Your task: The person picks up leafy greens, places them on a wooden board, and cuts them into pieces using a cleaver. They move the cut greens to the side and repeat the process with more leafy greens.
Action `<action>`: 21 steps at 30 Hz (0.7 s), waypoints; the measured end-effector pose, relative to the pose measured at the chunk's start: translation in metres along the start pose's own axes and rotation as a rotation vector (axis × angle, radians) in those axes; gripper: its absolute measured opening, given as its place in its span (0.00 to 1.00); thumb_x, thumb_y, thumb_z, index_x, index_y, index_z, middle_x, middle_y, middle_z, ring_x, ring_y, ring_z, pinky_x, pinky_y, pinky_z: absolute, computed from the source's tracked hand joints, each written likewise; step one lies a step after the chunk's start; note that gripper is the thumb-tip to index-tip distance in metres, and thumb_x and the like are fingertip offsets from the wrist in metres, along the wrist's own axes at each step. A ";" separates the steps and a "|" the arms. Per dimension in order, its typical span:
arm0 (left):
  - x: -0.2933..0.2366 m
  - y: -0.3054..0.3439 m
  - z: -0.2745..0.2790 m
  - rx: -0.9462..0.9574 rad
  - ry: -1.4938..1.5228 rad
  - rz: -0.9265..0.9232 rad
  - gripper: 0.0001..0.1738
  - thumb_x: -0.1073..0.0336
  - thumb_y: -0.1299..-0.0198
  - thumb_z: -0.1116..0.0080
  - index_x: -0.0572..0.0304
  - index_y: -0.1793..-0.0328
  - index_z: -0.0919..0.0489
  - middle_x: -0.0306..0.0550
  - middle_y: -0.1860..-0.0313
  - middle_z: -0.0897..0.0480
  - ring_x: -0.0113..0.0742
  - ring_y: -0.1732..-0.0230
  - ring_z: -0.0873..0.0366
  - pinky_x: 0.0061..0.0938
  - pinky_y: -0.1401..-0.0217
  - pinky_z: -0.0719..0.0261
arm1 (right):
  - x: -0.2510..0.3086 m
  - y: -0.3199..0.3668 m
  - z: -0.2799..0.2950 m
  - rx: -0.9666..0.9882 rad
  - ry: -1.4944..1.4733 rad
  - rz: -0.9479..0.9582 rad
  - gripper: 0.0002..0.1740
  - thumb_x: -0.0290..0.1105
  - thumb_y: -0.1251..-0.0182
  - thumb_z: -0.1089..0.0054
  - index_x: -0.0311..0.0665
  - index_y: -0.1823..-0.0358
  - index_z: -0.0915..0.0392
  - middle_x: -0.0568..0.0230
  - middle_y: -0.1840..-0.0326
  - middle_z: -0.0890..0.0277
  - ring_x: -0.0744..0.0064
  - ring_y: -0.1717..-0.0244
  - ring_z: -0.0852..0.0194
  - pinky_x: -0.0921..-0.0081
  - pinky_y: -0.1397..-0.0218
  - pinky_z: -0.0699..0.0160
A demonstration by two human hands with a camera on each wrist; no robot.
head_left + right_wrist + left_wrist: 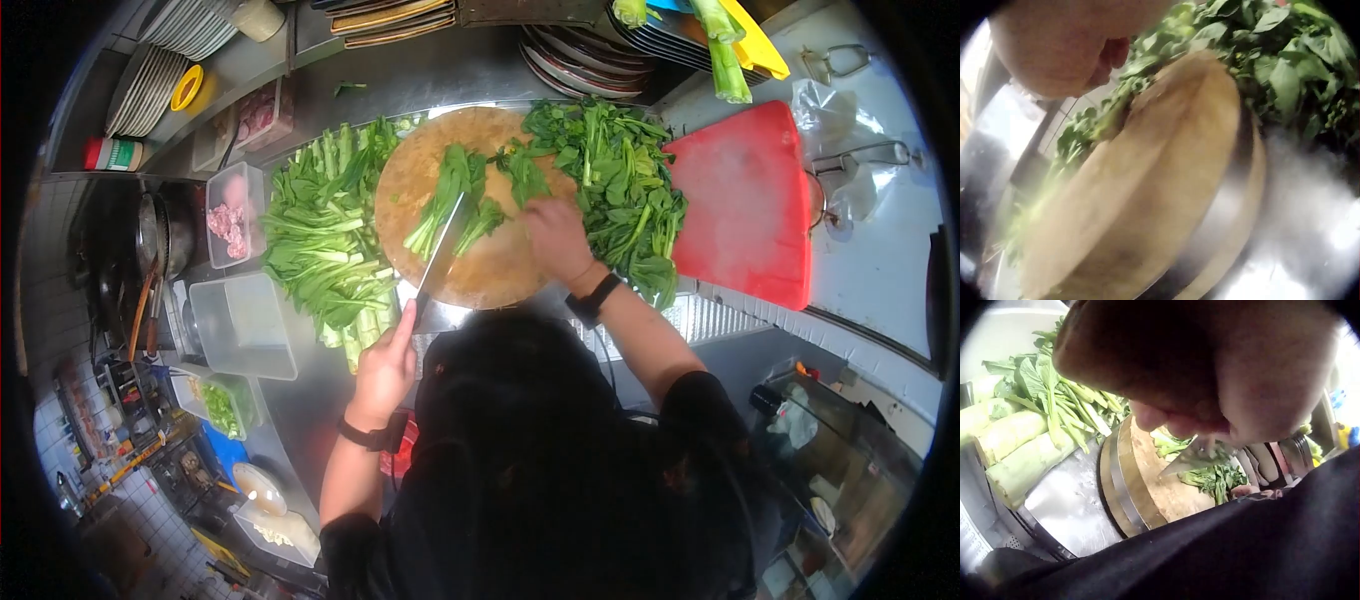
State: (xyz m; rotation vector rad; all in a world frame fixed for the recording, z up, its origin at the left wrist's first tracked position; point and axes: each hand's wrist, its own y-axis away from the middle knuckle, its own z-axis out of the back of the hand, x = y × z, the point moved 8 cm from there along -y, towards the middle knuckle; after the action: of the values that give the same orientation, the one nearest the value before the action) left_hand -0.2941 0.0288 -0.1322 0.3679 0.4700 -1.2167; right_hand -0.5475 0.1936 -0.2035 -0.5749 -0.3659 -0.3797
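Observation:
My left hand (387,370) grips a knife (441,240), its blade slanting up over the near left part of a round wooden chopping board (480,285). Cut leafy greens (452,195) lie on the board beside the blade tip. At the board's right side, my right hand (558,240) has its fingers curled at the end of a small bunch of greens (524,178). A pile of greens with long stalks (330,220) lies left of the board, and a darker leafy pile (625,170) lies right of it. In the left wrist view, the hand hides the knife handle.
A red cutting board (745,210) lies at the right. To the left stand an empty clear tub (245,325), a tub of pink meat (235,215) and a tub of chopped greens (222,405). Stacked plates (585,60) line the back. Thick pale stalks (1029,456) lie near the board.

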 end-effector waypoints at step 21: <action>0.003 0.014 -0.016 0.112 -0.081 0.123 0.46 0.79 0.36 0.40 0.47 0.10 0.35 0.62 0.64 0.15 0.63 0.63 0.14 0.53 0.57 0.16 | 0.051 -0.003 -0.044 0.121 -0.090 0.052 0.19 0.28 0.37 0.38 0.39 0.44 0.16 0.58 0.40 0.21 0.55 0.36 0.24 0.59 0.32 0.21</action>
State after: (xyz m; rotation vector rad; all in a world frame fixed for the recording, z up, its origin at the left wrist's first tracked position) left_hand -0.2825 0.0383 -0.1468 0.4354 0.3057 -1.1367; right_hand -0.4948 0.1532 -0.2143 -0.4835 -0.4566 -0.2807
